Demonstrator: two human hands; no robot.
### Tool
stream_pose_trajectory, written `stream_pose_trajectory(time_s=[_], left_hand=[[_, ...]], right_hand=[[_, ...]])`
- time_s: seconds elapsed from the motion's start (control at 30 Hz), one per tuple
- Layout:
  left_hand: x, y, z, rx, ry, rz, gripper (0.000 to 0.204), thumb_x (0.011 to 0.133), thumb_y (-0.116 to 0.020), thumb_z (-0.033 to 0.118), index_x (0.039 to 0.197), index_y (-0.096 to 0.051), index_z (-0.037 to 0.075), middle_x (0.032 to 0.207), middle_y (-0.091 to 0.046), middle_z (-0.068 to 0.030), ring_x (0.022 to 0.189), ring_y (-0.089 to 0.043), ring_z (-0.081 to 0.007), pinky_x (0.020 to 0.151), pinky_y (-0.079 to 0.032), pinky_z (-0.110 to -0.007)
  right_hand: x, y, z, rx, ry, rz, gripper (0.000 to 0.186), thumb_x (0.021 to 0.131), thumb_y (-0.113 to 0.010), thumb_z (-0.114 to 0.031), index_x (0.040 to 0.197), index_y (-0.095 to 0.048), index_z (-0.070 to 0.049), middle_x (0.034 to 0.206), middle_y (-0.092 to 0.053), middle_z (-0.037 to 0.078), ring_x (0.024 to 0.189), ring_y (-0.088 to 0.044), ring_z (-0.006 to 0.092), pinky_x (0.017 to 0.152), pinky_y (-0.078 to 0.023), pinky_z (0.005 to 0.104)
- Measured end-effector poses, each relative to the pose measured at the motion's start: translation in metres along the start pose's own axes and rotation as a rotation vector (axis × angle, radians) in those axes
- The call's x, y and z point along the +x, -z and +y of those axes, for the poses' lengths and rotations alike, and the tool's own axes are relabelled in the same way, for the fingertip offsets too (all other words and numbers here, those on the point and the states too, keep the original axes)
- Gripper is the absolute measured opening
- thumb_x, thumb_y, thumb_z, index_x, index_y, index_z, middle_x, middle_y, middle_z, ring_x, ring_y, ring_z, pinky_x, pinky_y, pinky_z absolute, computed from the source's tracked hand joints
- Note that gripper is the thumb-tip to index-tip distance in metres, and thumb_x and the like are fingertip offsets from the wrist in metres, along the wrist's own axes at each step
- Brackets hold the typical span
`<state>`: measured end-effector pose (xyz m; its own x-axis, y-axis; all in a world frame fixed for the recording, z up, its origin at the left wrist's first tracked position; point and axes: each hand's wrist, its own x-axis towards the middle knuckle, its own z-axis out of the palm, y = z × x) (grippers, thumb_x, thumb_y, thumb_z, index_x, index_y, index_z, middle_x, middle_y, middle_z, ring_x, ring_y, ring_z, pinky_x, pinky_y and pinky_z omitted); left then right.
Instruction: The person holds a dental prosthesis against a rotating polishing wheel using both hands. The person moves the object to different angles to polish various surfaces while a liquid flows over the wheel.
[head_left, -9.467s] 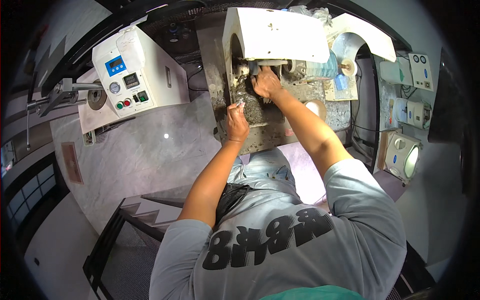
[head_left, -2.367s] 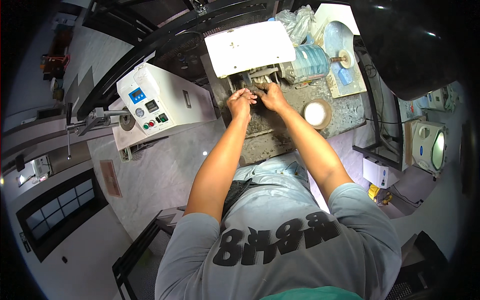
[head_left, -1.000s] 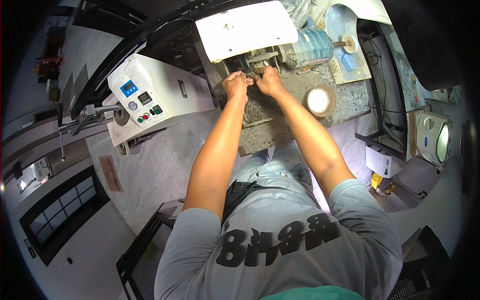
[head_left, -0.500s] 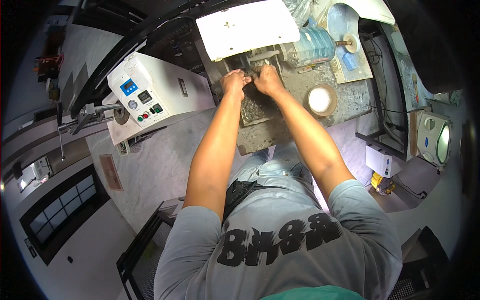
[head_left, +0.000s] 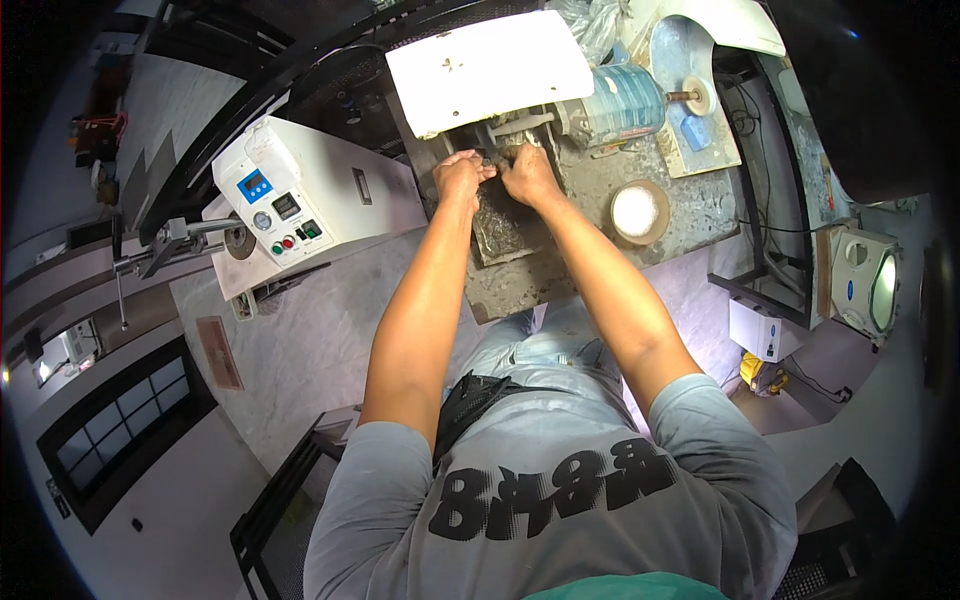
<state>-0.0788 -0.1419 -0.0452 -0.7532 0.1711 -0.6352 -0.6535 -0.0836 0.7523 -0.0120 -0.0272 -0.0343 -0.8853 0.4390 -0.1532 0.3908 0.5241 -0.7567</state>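
My left hand [head_left: 460,177] and my right hand [head_left: 528,174] are close together below the front edge of a white machine hood [head_left: 487,65], over a dirty, wet-looking tray [head_left: 506,238]. Fingers of both hands are curled round the small, dark area between them; what they hold there is too small and hidden to make out. Just beyond them runs a grimy bar [head_left: 521,124], partly under the hood. To its right lies a clear blue plastic bottle [head_left: 625,100] used as a cover over the shaft. A bowl of white liquid [head_left: 636,210] sits right of my right forearm.
A white control-panel machine [head_left: 330,190] stands at the left. At back right are a white housing with a wheel [head_left: 696,94], a blue block [head_left: 697,130] and crumpled plastic bags [head_left: 580,30]. A black metal frame and small white machines [head_left: 862,280] are further right.
Since the oldest frame my left hand has moved up beside my right, which was deeper under the hood. In the last second both hands have shifted slightly, staying together.
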Motion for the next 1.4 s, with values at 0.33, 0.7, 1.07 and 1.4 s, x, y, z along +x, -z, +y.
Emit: stream_pose_trajectory(time_s=[0.33,0.7,1.07,1.4], left_hand=[[-0.026,0.023,-0.038,0.122,-0.358,-0.102,0.009,0.094,-0.056,-0.005,0.097,-0.063,-0.009,0.085,-0.067,-0.012,0.069,-0.067,-0.0174,0.059,-0.055,-0.027],[-0.013,0.006,-0.035,-0.179,-0.178,-0.068,0.016,0.092,-0.054,-0.007,0.107,-0.056,-0.013,0.086,-0.06,-0.0124,0.069,-0.064,-0.0217,0.058,-0.055,-0.031],[-0.01,0.005,-0.019,-0.128,-0.126,-0.023,0.021,0.091,-0.055,-0.007,0.11,-0.055,-0.016,0.087,-0.06,-0.0158,0.065,-0.064,-0.0215,0.056,-0.054,-0.031],[-0.012,0.005,-0.021,-0.082,-0.198,-0.023,0.013,0.091,-0.058,-0.006,0.102,-0.059,-0.013,0.082,-0.062,-0.0134,0.062,-0.064,-0.0205,0.058,-0.055,-0.03]], right_hand=[[-0.043,0.02,0.012,0.351,0.288,0.012,0.049,0.075,-0.059,-0.019,0.117,-0.063,0.007,0.115,-0.065,0.027,0.109,-0.064,0.0394,0.099,-0.047,0.0418],[-0.019,-0.002,0.014,0.199,0.092,0.022,0.023,0.081,-0.063,-0.004,0.101,-0.071,0.005,0.097,-0.07,0.024,0.091,-0.069,0.0369,0.082,-0.054,0.0413],[-0.01,-0.006,0.006,0.052,0.116,0.031,0.02,0.083,-0.062,-0.005,0.097,-0.07,0.007,0.091,-0.068,0.026,0.087,-0.069,0.039,0.078,-0.054,0.0415],[-0.017,-0.01,0.004,0.148,-0.01,0.052,0.024,0.087,-0.062,-0.01,0.103,-0.071,0.005,0.096,-0.069,0.026,0.088,-0.071,0.0351,0.078,-0.054,0.0391]])
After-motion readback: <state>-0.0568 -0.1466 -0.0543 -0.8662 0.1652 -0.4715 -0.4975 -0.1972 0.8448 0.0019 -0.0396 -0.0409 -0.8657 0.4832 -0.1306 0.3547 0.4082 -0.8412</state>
